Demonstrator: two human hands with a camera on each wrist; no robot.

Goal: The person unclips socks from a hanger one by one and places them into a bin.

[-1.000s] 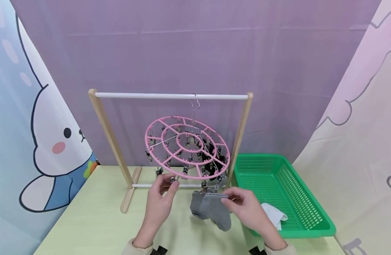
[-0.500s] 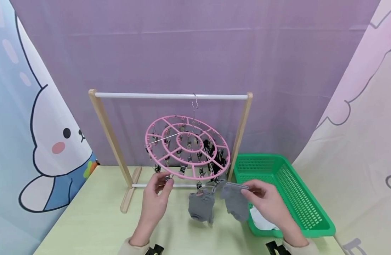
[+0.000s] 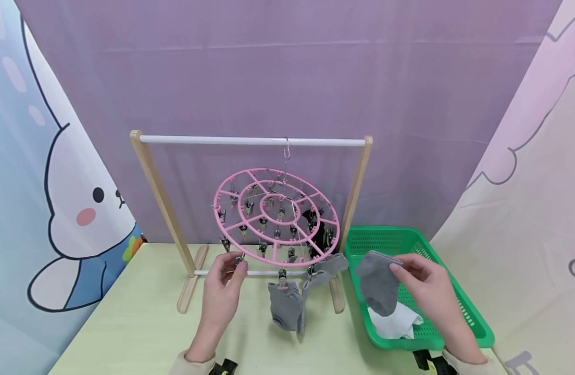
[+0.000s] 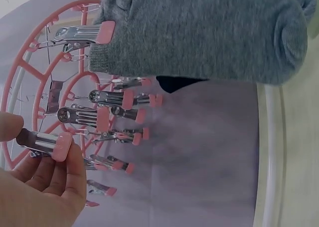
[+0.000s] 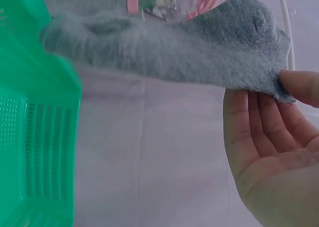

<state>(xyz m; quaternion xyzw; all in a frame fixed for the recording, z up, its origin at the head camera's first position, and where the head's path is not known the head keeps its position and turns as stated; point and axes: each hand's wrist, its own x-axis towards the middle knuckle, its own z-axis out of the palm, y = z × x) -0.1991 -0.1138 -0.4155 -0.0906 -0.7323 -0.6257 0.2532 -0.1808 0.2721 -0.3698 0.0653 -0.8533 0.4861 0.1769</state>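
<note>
My left hand (image 3: pixel 222 291) pinches a metal clip with pink tips (image 4: pixel 50 143) between thumb and fingers, at the front left rim of a round pink clip hanger (image 3: pixel 215 205). The hanger tilts on its hook from a white rail. My right hand (image 3: pixel 430 284) pinches a grey sock (image 3: pixel 378 284) by its cuff, over the near left part of a green basket (image 3: pixel 487 336). A grey sock (image 3: pixel 286 307) hangs from a front clip of the hanger. Beside it, another grey sock (image 3: pixel 328 267) slants out to the right. Something black (image 3: pixel 319 234) hangs further back.
White cloth (image 3: pixel 392 323) lies in the basket under the held sock. The wooden stand (image 3: pixel 158 198) with its white rail (image 3: pixel 212 140) spans behind the hanger. Several unused-looking clips dangle under the rings. A purple curtain (image 3: pixel 269 67) closes off the back.
My right hand has drawn the grey sock rightward, away from the hanging sock and over the basket. My left hand has shifted slightly left with the clip, and the hanger has turned.
</note>
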